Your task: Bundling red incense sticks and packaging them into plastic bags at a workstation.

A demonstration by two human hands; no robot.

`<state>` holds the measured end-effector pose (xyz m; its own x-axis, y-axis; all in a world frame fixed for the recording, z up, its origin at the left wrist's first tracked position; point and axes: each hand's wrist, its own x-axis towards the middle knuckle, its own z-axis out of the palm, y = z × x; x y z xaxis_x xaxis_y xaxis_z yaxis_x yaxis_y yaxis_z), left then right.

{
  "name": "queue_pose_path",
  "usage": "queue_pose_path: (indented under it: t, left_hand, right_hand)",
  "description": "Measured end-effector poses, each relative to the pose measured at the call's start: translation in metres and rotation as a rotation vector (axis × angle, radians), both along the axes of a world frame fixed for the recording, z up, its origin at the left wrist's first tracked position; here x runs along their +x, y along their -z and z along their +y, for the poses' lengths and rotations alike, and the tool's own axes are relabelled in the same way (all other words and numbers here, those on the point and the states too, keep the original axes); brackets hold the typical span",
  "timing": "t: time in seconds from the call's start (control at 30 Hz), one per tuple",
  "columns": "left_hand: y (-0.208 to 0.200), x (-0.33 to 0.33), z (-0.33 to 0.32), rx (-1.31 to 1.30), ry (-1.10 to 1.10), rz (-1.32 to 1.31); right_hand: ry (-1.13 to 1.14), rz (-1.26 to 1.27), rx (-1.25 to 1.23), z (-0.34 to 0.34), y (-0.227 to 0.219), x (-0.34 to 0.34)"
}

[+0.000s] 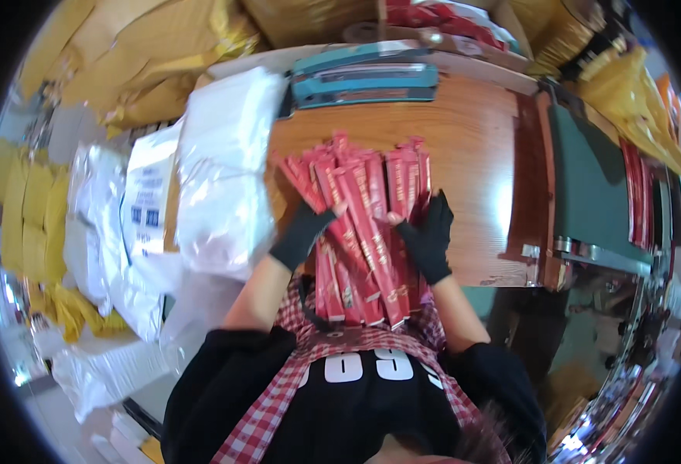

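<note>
A loose pile of long, narrow red packets with pale printing lies across the table's near edge, its lower ends reaching my checked apron. On the pile's left side is my left hand, in a black glove with a bare thumb tip, its thumb over the packets. My right hand, gloved alike, grips the right side, the thumb resting on top and the other fingers along the outer packets. Between them the hands hold the bundle; some fingers are hidden. The packets fan out unevenly at the far end.
The wooden table carries a long teal device at the back and a stack of clear plastic bags at left. A carton with red packets stands behind. To the right runs a dark green belt beside more red packets.
</note>
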<state>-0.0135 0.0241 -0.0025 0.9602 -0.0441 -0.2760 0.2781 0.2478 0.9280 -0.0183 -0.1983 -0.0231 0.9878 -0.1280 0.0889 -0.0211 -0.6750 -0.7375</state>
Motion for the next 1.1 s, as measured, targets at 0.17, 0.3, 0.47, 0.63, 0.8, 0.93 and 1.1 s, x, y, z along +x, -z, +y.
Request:
queue_pose_path:
  t: [0.17,0.3,0.47,0.63,0.8,0.93,1.1]
  left_hand:
    - [-0.005,0.018,0.004,-0.092,0.174,0.162]
    - [-0.011,-0.025,0.030,-0.117,0.372,0.086]
    - [-0.018,-0.007,0.047,-0.584,0.178,0.606]
    - [0.020,0.025,-0.002,0.032,-0.005,-0.040]
    - [-0.058,0.016,-0.019,0.267,-0.131,-0.403]
    - [-0.068,0.019,-0.010,0.133,0.150,-0.587]
    - [-0.126,0.041,-0.011,-1.158,0.306,-0.038]
  right_hand:
    - [-0.303,0.334,0.509,0.046,-0.012,0.047]
    - [-0.334,0.613,1.149,0.036,0.008,0.006]
    - [-0.398,0.707,1.220,0.045,-0.016,0.010]
    - [-0.371,0.642,1.188,0.050,0.000,0.040]
    - [-0.534,0.275,0.928,0.036,-0.083,0.046]
    - [-0.845,0.301,1.213,-0.025,-0.015,0.032]
    - [-0.768,0.199,1.304,0.013,-0.071,0.042]
